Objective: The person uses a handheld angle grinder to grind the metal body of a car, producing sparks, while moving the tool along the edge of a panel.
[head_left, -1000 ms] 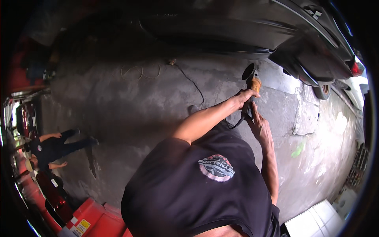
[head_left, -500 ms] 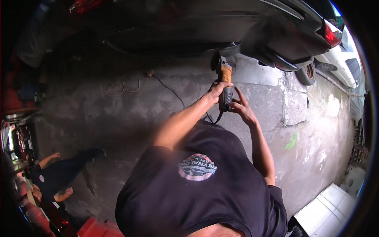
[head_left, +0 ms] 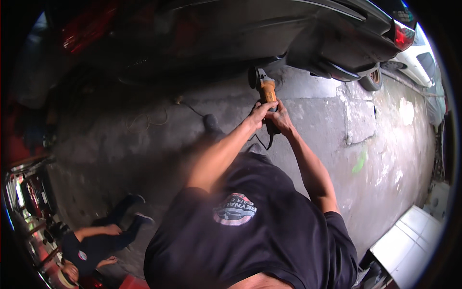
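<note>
I hold an orange and dark angle grinder [head_left: 268, 91] out in front of me, near the lower edge of a dark car bumper [head_left: 216, 43]. My left hand [head_left: 258, 113] is closed round the middle of its body from the left. From the right, my right hand [head_left: 281, 118] grips the dark rear part, its fingers partly hidden. The dark round disc [head_left: 252, 77] at the grinder's head faces left, just below the bumper. A black power cord [head_left: 263, 145] runs from the grinder's rear end toward my body.
A thin loose cable [head_left: 147, 123] lies on the concrete floor [head_left: 308, 125] at left, near a cord connector [head_left: 179, 100]. Another person [head_left: 91, 245] is at the lower left. A white car [head_left: 416, 65] stands far right; a white panelled box [head_left: 406, 245] is at the lower right.
My right hand, loose with fingers spread beside the grinder before, has closed on it. The grinder has shifted slightly left. One dark shoe has come into view, and the other person has moved right.
</note>
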`<state>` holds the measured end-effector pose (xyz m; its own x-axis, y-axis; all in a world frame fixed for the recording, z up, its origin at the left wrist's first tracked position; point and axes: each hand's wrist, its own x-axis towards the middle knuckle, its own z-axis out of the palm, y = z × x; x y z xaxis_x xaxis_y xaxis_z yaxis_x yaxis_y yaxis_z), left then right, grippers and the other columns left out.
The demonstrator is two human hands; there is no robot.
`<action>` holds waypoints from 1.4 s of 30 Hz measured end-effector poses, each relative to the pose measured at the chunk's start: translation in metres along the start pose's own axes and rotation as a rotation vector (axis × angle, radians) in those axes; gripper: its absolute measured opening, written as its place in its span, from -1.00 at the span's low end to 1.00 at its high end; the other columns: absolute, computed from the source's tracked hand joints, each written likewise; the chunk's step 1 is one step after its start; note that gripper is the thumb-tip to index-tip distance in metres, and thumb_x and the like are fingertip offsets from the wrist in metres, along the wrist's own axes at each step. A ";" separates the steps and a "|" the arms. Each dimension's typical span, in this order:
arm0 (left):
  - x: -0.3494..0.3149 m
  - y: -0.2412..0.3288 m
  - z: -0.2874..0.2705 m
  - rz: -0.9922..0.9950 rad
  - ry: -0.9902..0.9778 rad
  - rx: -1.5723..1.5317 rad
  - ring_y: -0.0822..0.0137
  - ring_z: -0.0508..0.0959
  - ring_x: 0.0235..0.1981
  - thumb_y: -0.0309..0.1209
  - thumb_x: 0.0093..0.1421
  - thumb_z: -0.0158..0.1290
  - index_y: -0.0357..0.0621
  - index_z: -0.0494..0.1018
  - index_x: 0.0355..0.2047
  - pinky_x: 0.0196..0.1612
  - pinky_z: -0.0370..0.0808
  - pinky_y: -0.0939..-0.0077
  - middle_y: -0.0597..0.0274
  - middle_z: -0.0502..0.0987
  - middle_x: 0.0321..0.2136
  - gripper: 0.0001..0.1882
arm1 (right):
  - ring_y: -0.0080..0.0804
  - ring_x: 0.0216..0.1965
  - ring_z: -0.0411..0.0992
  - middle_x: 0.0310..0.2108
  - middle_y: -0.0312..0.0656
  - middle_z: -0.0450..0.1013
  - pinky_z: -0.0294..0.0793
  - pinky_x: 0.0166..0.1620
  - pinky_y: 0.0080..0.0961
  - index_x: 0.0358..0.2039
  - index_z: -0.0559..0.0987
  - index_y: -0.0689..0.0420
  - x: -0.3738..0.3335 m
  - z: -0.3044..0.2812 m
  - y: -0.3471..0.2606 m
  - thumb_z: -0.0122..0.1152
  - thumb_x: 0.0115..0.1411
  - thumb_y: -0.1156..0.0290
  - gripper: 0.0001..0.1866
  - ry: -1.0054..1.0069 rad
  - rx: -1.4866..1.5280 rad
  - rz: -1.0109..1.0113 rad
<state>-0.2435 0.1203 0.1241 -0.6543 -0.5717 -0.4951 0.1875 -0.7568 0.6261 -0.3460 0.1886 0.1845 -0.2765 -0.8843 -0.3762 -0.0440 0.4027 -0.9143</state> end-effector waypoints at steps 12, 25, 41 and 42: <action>0.067 0.015 -0.034 0.069 0.081 0.077 0.37 0.62 -0.35 -0.34 0.01 0.40 -0.22 0.54 -0.22 -0.24 0.59 0.41 0.24 0.60 -0.33 -0.62 | -0.08 0.02 0.52 -0.02 0.07 0.51 0.48 0.04 -0.27 0.27 0.29 0.14 0.049 0.016 0.017 0.41 -0.04 0.22 -0.16 0.110 -0.224 -0.028; 0.083 0.009 -0.037 0.103 0.121 0.091 0.39 0.62 -0.35 -0.32 0.03 0.42 -0.20 0.56 -0.29 -0.24 0.57 0.42 0.26 0.60 -0.36 -0.67 | -0.30 -0.08 0.49 -0.13 -0.02 0.54 0.47 0.00 -0.33 0.07 0.42 0.22 0.072 0.020 0.044 0.48 0.00 0.22 -0.33 0.174 -0.174 0.032; 0.098 -0.012 -0.048 0.230 0.271 0.239 0.35 0.62 -0.41 -0.23 -0.04 0.42 -0.32 0.54 -0.32 -0.32 0.57 0.38 0.19 0.60 -0.41 -0.56 | -0.11 -0.02 0.53 -0.06 0.08 0.53 0.48 -0.02 -0.25 0.12 0.38 0.19 0.084 0.024 0.058 0.42 0.05 0.11 -0.29 0.160 -0.294 -0.020; 0.096 -0.012 -0.046 0.239 0.278 0.240 0.35 0.62 -0.41 -0.23 -0.04 0.42 -0.33 0.54 -0.32 -0.32 0.57 0.37 0.18 0.61 -0.41 -0.56 | -0.20 -0.04 0.51 -0.08 0.04 0.54 0.48 0.00 -0.29 0.09 0.40 0.21 0.083 0.024 0.059 0.45 0.04 0.14 -0.31 0.164 -0.277 -0.018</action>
<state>-0.2748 0.0595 0.0417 -0.3851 -0.8102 -0.4418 0.1132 -0.5166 0.8487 -0.3487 0.1331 0.0955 -0.4238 -0.8508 -0.3107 -0.3040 0.4567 -0.8361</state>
